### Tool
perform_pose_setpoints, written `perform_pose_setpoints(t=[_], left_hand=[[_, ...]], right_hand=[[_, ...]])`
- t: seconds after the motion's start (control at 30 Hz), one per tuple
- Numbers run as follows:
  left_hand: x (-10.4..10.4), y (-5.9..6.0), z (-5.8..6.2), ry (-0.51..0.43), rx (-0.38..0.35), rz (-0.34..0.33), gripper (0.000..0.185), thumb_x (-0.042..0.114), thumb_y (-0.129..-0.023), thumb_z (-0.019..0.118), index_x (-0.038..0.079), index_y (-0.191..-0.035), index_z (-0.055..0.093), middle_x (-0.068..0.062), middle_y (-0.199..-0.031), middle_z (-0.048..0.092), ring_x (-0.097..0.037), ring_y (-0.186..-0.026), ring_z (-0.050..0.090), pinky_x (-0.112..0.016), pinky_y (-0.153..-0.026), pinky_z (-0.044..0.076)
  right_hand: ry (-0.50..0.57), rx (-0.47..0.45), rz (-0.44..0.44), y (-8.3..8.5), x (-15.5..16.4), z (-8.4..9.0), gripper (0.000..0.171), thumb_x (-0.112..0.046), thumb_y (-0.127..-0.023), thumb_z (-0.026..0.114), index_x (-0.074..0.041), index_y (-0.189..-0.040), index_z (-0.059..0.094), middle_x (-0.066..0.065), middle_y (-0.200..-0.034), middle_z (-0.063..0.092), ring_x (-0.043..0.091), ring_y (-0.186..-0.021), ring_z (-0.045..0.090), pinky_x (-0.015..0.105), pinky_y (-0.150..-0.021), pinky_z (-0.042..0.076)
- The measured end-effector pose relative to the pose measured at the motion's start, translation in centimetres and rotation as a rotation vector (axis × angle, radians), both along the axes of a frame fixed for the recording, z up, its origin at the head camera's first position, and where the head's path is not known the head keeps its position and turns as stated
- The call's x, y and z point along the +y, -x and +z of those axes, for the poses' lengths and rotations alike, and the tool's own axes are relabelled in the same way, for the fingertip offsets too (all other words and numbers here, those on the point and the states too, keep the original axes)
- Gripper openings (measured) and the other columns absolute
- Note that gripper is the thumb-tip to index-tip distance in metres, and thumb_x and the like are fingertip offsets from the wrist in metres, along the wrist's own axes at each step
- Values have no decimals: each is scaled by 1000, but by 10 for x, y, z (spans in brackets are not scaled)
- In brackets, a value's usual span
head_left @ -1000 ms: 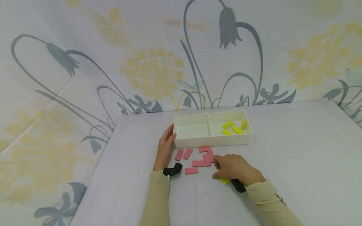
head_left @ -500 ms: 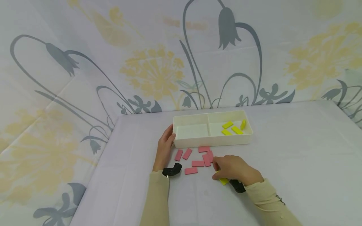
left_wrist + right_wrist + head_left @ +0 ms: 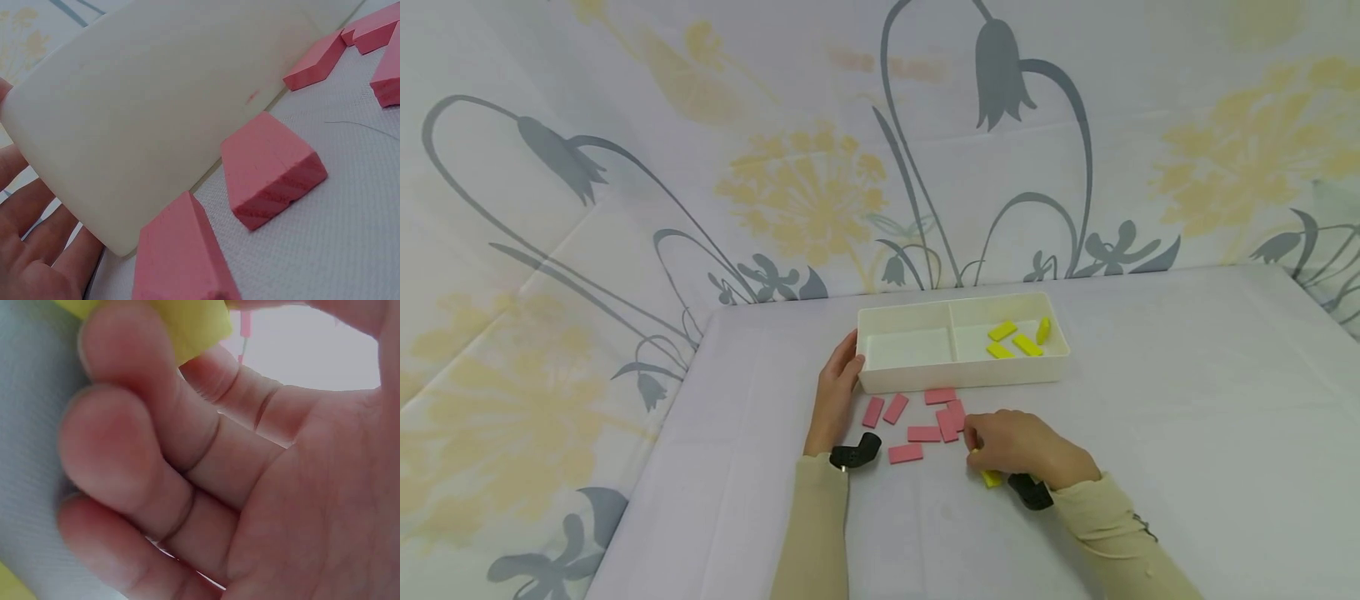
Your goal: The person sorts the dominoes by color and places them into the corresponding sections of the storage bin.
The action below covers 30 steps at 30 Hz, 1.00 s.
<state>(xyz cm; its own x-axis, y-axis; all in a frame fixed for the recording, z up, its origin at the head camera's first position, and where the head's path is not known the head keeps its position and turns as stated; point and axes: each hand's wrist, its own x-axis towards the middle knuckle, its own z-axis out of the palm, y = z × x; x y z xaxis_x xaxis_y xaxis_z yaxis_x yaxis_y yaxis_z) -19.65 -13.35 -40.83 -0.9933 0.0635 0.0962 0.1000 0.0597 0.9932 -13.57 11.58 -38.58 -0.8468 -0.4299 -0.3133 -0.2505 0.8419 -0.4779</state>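
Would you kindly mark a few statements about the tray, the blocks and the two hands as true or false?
1. The left hand rests against the left end of the white tray. True.
2. Four yellow blocks lie in the tray's left compartment. False: they lie in the right compartment; the left one shows no blocks.
3. The pink blocks lie on the table in front of the tray. True.
4. The right hand holds a pink block. False: its fingers are curled on a yellow block.
5. A pink block lies inside the tray. False: all the pink blocks are on the table.
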Motion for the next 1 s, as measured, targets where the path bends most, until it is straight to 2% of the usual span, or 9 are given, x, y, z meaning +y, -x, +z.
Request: perform_pose_setpoints(t=[0.17, 0.3, 0.5, 0.67, 0.9, 1.0], left_hand=[[0, -1, 3, 13, 1, 6, 46, 18, -95, 43, 9, -138, 33, -9, -140, 33, -24, -128, 31, -38, -100, 30], [0, -1, 2, 13, -3, 6, 45, 19, -95, 43, 10, -138, 33, -9, -140, 34, -24, -128, 31, -37, -100, 30], [0, -1, 3, 0, 1, -1, 45, 18, -95, 43, 9, -138, 33, -10, -141, 33, -25, -128, 30, -38, -100, 29], [0, -1, 2, 12, 1, 2, 45, 19, -95, 43, 9, -138, 33, -10, -140, 33, -25, -128, 31, -38, -100, 30], [-4, 11, -20, -4, -6, 24, 44, 28, -93, 46, 22, -136, 38, 1, -138, 37, -16, -126, 34, -36, -99, 31], [-4, 12, -23, -2, 5, 35, 43, 28, -93, 46, 23, -135, 39, 3, -137, 38, -15, -125, 34, -36, -99, 31]], right_hand=[[36, -40, 5, 1, 1, 1, 12, -9, -72, 57, -19, -73, 51, -5, -60, 50, 13, -55, 46, 29, -51, 34], [106, -74, 22, 3, 4, 3, 10, -8, -76, 57, -17, -75, 53, -4, -62, 51, 13, -57, 47, 29, -53, 36], [200, -95, 76, 6, 10, 5, 6, -13, -86, 54, -16, -82, 58, -4, -67, 51, 13, -60, 48, 29, -56, 39], [267, -101, 69, 11, 14, 3, 7, -20, -88, 55, -17, -86, 61, -4, -66, 52, 13, -61, 49, 29, -57, 40], [355, -70, 76, 16, 19, 3, 10, -26, -88, 56, -18, -85, 61, -6, -58, 49, 12, -54, 48, 26, -53, 39], [379, -69, 61, 18, 20, 3, 10, -27, -87, 57, -18, -85, 61, -5, -60, 51, 12, -55, 50, 27, -54, 40]])
